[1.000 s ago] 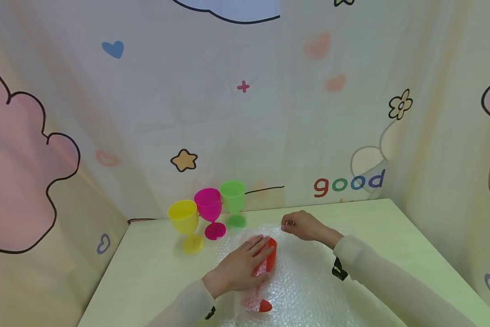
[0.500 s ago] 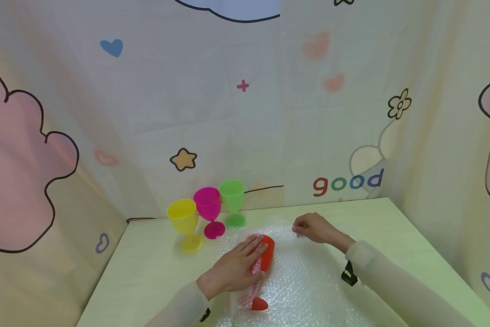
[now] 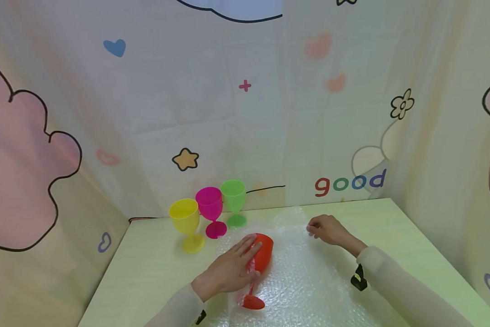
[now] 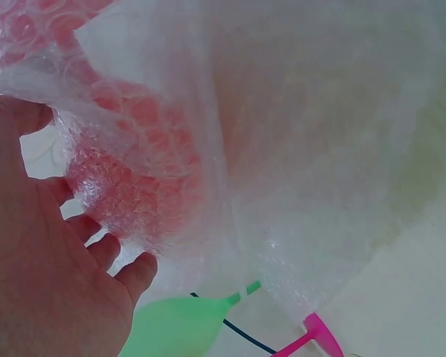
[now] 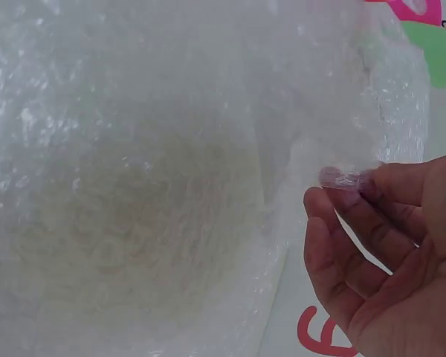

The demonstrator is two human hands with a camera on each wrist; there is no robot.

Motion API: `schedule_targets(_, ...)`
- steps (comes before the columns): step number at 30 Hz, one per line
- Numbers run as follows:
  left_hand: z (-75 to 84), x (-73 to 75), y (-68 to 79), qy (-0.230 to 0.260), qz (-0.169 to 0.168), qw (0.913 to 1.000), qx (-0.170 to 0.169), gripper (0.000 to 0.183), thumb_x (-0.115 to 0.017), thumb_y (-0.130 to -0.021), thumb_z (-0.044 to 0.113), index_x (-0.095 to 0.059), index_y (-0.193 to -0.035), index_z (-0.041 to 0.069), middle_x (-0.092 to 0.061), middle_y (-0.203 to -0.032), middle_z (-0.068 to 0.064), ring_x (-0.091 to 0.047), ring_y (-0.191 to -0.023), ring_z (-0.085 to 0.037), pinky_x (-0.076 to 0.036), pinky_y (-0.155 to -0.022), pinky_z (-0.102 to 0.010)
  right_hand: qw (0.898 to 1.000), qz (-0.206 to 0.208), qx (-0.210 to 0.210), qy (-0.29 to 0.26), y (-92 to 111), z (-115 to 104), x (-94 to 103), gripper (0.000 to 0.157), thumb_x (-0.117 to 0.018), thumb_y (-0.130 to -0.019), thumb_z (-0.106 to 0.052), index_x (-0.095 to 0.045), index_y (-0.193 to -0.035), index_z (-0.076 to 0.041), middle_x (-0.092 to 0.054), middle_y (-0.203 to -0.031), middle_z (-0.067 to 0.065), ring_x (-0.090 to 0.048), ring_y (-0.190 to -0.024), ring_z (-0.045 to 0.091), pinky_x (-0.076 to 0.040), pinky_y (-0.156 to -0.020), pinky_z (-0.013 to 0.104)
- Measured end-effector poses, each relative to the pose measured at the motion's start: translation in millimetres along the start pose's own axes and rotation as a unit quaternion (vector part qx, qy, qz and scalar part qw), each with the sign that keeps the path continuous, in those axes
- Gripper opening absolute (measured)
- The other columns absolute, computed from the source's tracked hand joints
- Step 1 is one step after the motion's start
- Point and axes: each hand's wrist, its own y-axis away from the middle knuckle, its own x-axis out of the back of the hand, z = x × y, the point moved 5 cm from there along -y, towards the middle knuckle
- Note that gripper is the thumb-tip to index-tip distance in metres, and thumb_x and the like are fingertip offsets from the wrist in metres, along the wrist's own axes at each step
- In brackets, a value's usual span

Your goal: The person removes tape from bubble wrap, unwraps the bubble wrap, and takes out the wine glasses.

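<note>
A red goblet (image 3: 264,254) lies on its side on a sheet of clear bubble wrap (image 3: 306,277), its bowl pointing to the back and its foot to the front. Part of the wrap covers its left side; in the left wrist view the red shows through the bubbles (image 4: 141,186). My left hand (image 3: 228,268) rests over the wrapped side of the goblet with fingers extended. Farther right, my right hand (image 3: 328,229) pinches the far edge of the bubble wrap between thumb and fingertips, as the right wrist view shows.
A yellow goblet (image 3: 184,217), a magenta goblet (image 3: 210,204) and a green goblet (image 3: 233,195) stand upright at the back left of the pale table (image 3: 126,272). A patterned curtain (image 3: 187,100) hangs directly behind the table.
My right hand has moved to the right with the wrap's edge. More of the red goblet's bowl and foot is uncovered. My left hand and the goblet have shifted slightly left.
</note>
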Motion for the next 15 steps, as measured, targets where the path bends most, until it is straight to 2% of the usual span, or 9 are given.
schedule_targets(3,-2.5,-1.4,0.8,0.01,-0.007,0.9999,0.009,0.076,-0.044,-0.098,0.055,-0.012,-0.159,0.024,-0.006,-0.168,0.0,-0.01,-0.155,-0.022,-0.031,-0.12,-0.039,1.0,0.006,-0.021,0.003,-1.1,6.1,0.1,0.017,-0.06,-0.096,-0.016,-0.071,-0.096,-0.003,-0.072,-0.083,0.005,-0.066,-0.072,0.015,-0.05,-0.063,0.028)
schedule_targets(6,-4.2,-2.3,0.9,0.016,-0.01,0.9998,0.012,0.076,-0.044,-0.097,0.055,-0.011,-0.159,0.025,-0.006,-0.168,0.001,-0.01,-0.155,-0.021,-0.033,-0.119,-0.039,1.0,0.014,-0.02,0.006,-4.0,5.8,0.6,0.018,-0.061,-0.096,-0.019,-0.071,-0.096,-0.005,-0.071,-0.084,0.005,-0.062,-0.073,0.015,-0.05,-0.065,0.029)
schedule_targets(11,-5.4,-4.4,1.9,0.041,-0.008,0.9988,0.023,0.077,-0.047,-0.096,0.054,-0.013,-0.159,0.025,-0.007,-0.168,-0.001,-0.009,-0.155,-0.024,-0.03,-0.12,-0.042,0.999,-0.025,-0.029,-0.03,-3.3,-0.1,-4.9,0.021,-0.063,-0.095,-0.025,-0.064,-0.103,-0.006,-0.068,-0.095,0.008,-0.061,-0.078,0.017,-0.057,-0.067,0.031)
schedule_targets(15,-5.5,-5.9,3.0,0.074,0.011,0.9967,0.033,0.075,-0.049,-0.096,0.05,-0.017,-0.159,0.023,-0.008,-0.168,-0.005,-0.007,-0.155,-0.03,-0.025,-0.122,-0.045,0.996,-0.038,-0.053,-0.068,-0.5,1.9,-11.1,0.015,-0.061,-0.096,-0.017,-0.061,-0.105,-0.005,-0.067,-0.094,0.01,-0.062,-0.075,0.018,-0.059,-0.062,0.029)
